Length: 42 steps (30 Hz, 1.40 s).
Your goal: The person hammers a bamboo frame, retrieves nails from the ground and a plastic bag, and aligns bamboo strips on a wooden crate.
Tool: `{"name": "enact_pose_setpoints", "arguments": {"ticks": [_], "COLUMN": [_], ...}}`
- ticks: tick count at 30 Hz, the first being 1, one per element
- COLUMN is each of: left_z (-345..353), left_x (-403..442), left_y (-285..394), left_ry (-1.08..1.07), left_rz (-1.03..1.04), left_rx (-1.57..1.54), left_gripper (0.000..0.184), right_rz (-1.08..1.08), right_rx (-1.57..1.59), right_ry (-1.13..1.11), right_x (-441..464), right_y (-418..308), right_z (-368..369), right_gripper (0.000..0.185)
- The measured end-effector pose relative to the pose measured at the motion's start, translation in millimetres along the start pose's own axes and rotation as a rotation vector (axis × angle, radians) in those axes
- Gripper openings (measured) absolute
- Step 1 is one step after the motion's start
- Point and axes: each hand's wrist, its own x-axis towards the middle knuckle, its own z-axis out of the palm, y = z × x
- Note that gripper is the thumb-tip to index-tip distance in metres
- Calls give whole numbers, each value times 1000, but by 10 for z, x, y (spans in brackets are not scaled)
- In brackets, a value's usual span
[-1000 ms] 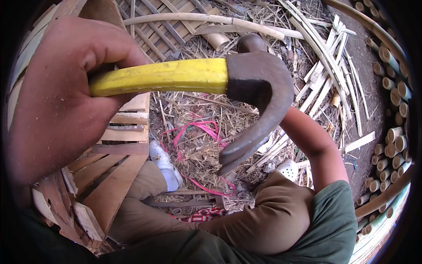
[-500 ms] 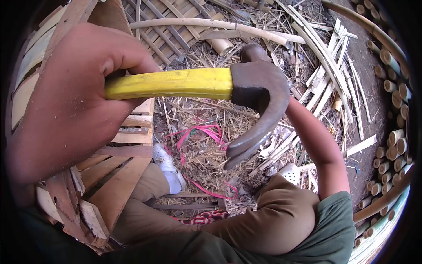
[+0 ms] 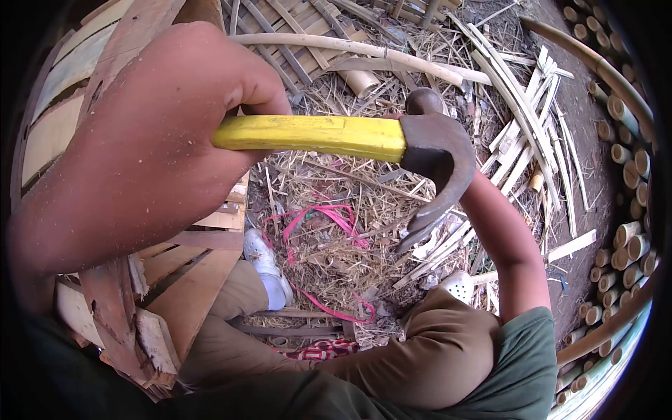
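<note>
My left hand [image 3: 175,133] is closed round the yellow handle of a claw hammer [image 3: 315,136], held level across the upper middle of the view. The dark metal head points right, its claw curving down. My right forearm [image 3: 500,217] reaches up from the lower right and passes behind the hammer head. A small patch of my right hand [image 3: 392,115] shows near the head; its fingers are hidden. Beneath my left hand and arm is a slatted wooden crate [image 3: 199,280].
Straw litter [image 3: 336,259] with pink ribbon [image 3: 329,211] covers the ground between my feet. Split bamboo strips [image 3: 514,105] lie at the upper right, and stacked bamboo poles [image 3: 630,175] line the right edge. A woven bamboo panel [image 3: 294,35] lies at the top.
My left hand and the hammer have moved right and farther from the camera. The hammer head has dropped slightly in view. My right forearm has shifted only a little.
</note>
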Motion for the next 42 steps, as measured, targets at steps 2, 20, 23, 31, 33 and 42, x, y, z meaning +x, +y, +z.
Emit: {"name": "enact_pose_setpoints", "arguments": {"ticks": [2,20,23,31,33,42], "left_z": [13,-115,-105,-107,-110,-127], "left_x": [22,74,65,62,63,135], "left_y": [49,54,70,103,99,411], "left_ry": [1,-97,-88,-99,-93,-8], "left_rz": [-2,-32,-46,-48,-38,-97], "left_rx": [-14,-57,-72,-69,-64,-92], "left_gripper": [12,15,15,15,15,11], "right_rz": [-79,38,59,123,150,110], "right_rx": [-269,-620,-627,-487,-371,724], "right_ry": [70,-8,8,81,110,173], "right_x": [197,97,81,64,24,-663], "right_y": [197,209,253,368,369,-1063], "right_z": [181,553,538,485,398,-181], "right_gripper": [22,22,22,22,22,23]}}
